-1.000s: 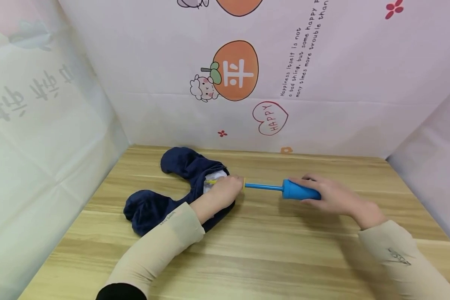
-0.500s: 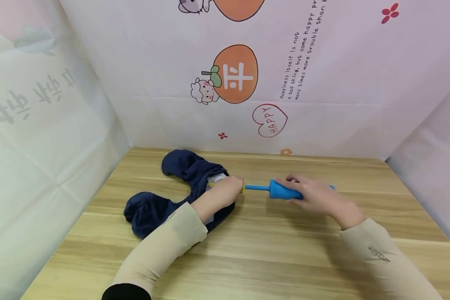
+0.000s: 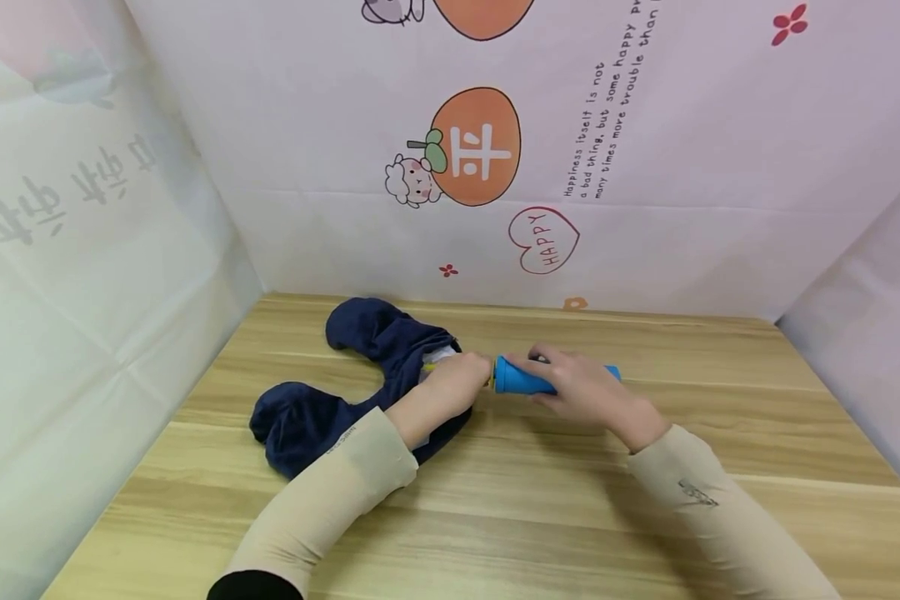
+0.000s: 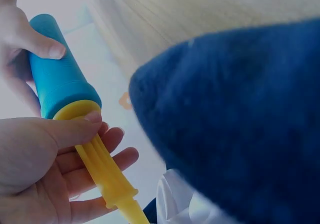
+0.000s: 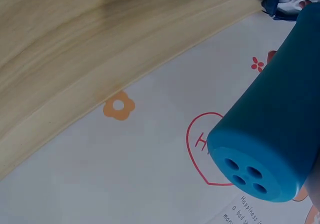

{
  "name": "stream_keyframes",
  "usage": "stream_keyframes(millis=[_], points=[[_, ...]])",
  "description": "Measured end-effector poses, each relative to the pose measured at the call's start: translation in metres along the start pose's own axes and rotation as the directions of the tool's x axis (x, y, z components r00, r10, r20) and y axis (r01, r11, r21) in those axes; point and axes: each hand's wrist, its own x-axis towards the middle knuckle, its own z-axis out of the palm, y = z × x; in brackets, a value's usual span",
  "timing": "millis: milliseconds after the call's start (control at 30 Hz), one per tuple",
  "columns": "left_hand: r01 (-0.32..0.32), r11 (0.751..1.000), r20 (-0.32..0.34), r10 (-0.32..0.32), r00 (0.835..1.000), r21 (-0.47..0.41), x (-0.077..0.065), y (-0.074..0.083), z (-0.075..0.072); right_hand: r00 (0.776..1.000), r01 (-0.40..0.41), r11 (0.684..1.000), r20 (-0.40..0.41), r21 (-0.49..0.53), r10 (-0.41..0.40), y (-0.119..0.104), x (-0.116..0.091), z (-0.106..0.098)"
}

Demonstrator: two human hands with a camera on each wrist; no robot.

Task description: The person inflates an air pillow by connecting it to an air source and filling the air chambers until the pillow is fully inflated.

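Note:
A navy U-shaped neck pillow [image 3: 367, 329] lies on the table, its cover parted over a pale inner bladder [image 4: 175, 196]. At that opening my left hand [image 3: 456, 385] pinches the yellow nozzle end [image 4: 102, 171] of a hand pump, thumb on top and fingers beneath, as the left wrist view shows. The nozzle's thin tip points toward the bladder; where it ends is hidden. My right hand [image 3: 581, 385] grips the pump's blue barrel [image 3: 517, 377], which sits right up against the yellow collar. Holes show in the barrel's end cap [image 5: 250, 176] in the right wrist view.
The wooden table [image 3: 570, 517] meets a printed white sheet [image 3: 330, 242] hung along its back edge. More white sheeting [image 3: 82, 308] stands on the left side, and another piece [image 3: 870, 275] on the right.
My right hand has pushed the blue barrel left to the yellow collar, so the thin blue rod between them no longer shows. The left hand and the neck pillow have stayed nearly in place.

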Motion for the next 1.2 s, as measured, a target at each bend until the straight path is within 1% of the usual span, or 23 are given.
stream_keyframes(millis=[100, 233, 467, 567, 667, 800, 900, 1100, 1200], points=[[-0.017, 1.000, -0.013, 0.017, 1.000, -0.003, -0.001, -0.001, 0.001, 1.000, -0.026, 1.000, 0.015, 0.004, 0.026, 0.002, -0.003, -0.001], [-0.029, 0.999, -0.026, 0.029, 0.999, -0.022, -0.002, -0.006, 0.005, 0.999, -0.040, 0.999, 0.027, -0.004, 0.040, 0.006, -0.011, -0.006], [-0.025, 0.995, -0.032, 0.022, 0.999, -0.092, -0.011, -0.019, 0.005, 0.996, -0.080, 0.997, 0.037, -0.006, 0.080, 0.018, -0.026, -0.016], [-0.040, 0.995, -0.055, 0.035, 0.998, -0.096, -0.015, -0.022, 0.004, 0.994, -0.093, 0.996, 0.052, -0.015, 0.094, 0.022, -0.031, -0.021], [-0.056, 0.995, -0.073, 0.050, 0.996, -0.086, -0.017, -0.024, 0.005, 0.995, -0.080, 0.996, 0.049, -0.035, 0.081, 0.021, -0.033, -0.024], [-0.063, 0.995, -0.064, 0.057, 0.996, -0.083, -0.019, -0.026, 0.008, 1.000, -0.020, 0.998, 0.019, -0.054, 0.021, 0.015, -0.029, -0.020], [-0.067, 0.995, -0.064, 0.062, 0.996, -0.070, -0.020, -0.025, 0.009, 1.000, 0.015, 0.998, -0.001, -0.054, -0.015, 0.007, -0.022, -0.013], [-0.078, 0.997, -0.115, 0.077, 0.990, -0.005, -0.017, -0.018, 0.010, 0.999, 0.033, 0.998, -0.031, -0.051, -0.034, -0.005, -0.006, 0.002], [-0.060, 0.998, -0.103, 0.061, 0.993, 0.011, -0.015, -0.013, 0.011, 0.998, 0.045, 0.998, -0.043, -0.036, -0.046, -0.009, 0.001, 0.008]])
